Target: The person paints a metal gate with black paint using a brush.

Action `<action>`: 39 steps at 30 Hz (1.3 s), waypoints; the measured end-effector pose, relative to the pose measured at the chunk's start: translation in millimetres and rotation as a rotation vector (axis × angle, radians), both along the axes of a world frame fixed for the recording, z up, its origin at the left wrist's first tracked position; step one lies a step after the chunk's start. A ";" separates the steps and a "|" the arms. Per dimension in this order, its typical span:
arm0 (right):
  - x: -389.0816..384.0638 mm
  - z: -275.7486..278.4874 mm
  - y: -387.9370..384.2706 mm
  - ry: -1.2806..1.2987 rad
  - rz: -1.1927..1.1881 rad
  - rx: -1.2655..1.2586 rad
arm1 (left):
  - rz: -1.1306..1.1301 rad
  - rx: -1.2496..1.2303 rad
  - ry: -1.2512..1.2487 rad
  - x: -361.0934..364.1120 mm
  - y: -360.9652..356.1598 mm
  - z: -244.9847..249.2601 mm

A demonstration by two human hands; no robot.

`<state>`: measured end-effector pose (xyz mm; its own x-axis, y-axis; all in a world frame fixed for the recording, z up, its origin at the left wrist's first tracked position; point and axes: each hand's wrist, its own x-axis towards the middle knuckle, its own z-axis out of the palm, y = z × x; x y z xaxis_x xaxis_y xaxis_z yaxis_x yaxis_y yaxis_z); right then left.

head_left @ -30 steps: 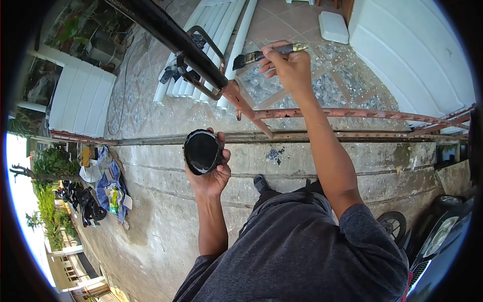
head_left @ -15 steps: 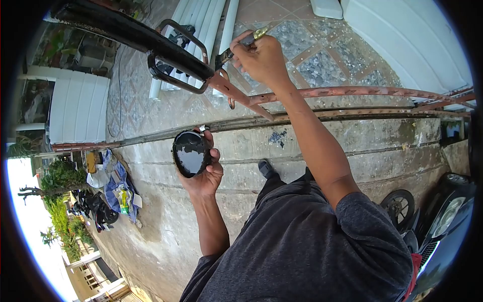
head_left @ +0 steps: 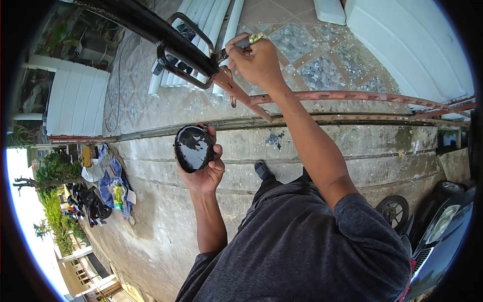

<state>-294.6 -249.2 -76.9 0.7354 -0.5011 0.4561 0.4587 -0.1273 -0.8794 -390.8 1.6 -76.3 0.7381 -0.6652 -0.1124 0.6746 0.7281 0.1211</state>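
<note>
My left hand [head_left: 215, 168] grips a small round can of black paint [head_left: 194, 149] from its right side; the paint surface is glossy. My right hand [head_left: 259, 63] is closed around a paintbrush [head_left: 243, 43] with a yellowish handle end. Its dark bristles lie against the metal post, at the border between the wet black part [head_left: 176, 49] and the bare reddish-brown part [head_left: 232, 89]. Black loop-shaped handles [head_left: 193, 32] stick out from both sides of the post. A smaller reddish loop sits just below the brush.
A reddish rail [head_left: 342, 95] runs right from the post. White pipes [head_left: 221, 43] lie on the tiled ground behind it. Concrete steps [head_left: 322, 143] carry dark paint spots. A dark car [head_left: 443, 216] and a wheel [head_left: 393, 211] stand at right; a blue cloth [head_left: 114, 186] lies at left.
The bristles have moved slightly up along the post's border and now press against it. The paint can has tilted and shifted a little up and right. My view has shifted slightly.
</note>
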 end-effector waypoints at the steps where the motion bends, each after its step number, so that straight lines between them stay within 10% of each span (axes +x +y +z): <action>1: -13.6 18.3 0.5 0.070 0.095 0.084 | 0.016 0.000 0.004 -0.8 0.1 -0.7; 4: -29.9 35.2 -11.7 -0.005 0.167 0.206 | 0.020 -0.008 0.002 -1.4 0.9 -0.2; 17: -38.1 63.6 -23.8 -0.077 0.310 -0.759 | 0.151 0.047 0.002 -4.7 2.5 -1.9; 39: -139.3 112.3 17.8 0.090 0.039 -0.458 | 0.106 0.028 0.058 31.6 60.2 -10.5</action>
<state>-433.9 -231.5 35.5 0.7968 -0.2342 0.5571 0.3952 -0.4955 -0.7735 -359.1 61.8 -86.8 0.7960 -0.5796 -0.1747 0.6004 0.7927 0.1057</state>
